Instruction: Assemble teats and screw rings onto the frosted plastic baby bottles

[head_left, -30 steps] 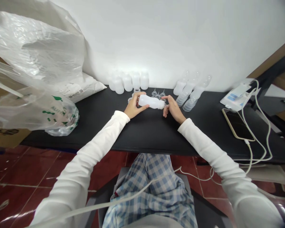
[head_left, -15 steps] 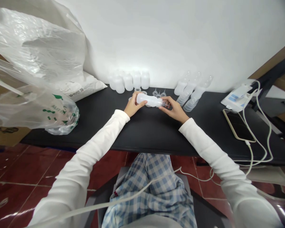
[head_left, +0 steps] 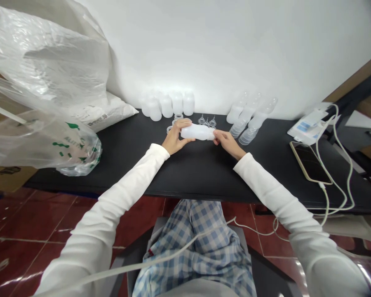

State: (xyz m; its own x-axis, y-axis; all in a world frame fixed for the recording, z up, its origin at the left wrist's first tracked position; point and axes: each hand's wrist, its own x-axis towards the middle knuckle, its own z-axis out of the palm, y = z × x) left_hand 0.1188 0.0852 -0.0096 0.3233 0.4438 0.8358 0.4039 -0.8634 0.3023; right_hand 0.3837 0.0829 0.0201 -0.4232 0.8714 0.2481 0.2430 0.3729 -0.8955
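Note:
My left hand (head_left: 175,138) is wrapped round the base end of a translucent white squeeze bottle (head_left: 196,132), which lies sideways in the air above the black table. My right hand (head_left: 226,142) pinches the bottle's neck end, its fingers covering the nozzle there. Behind my left hand are several clear rings (head_left: 178,117), partly hidden by it. Clear pointed nozzle tops (head_left: 212,121) stand on the table just beyond the bottle. Clear cup-shaped caps (head_left: 247,136) are in rows to the right of my right hand.
Several white bottles (head_left: 188,103) stand against the wall, and bottles with rounded tops (head_left: 259,111) stand at right. Plastic bags (head_left: 77,140) bulge over the table's left end. A phone (head_left: 311,163) with a white cable lies on the right, beside a white box (head_left: 309,126).
My right fingers have closed in around the bottle's neck end, and the clear nozzle seen there earlier is now covered. The bottle has shifted slightly right; my left fingers now reach over its top.

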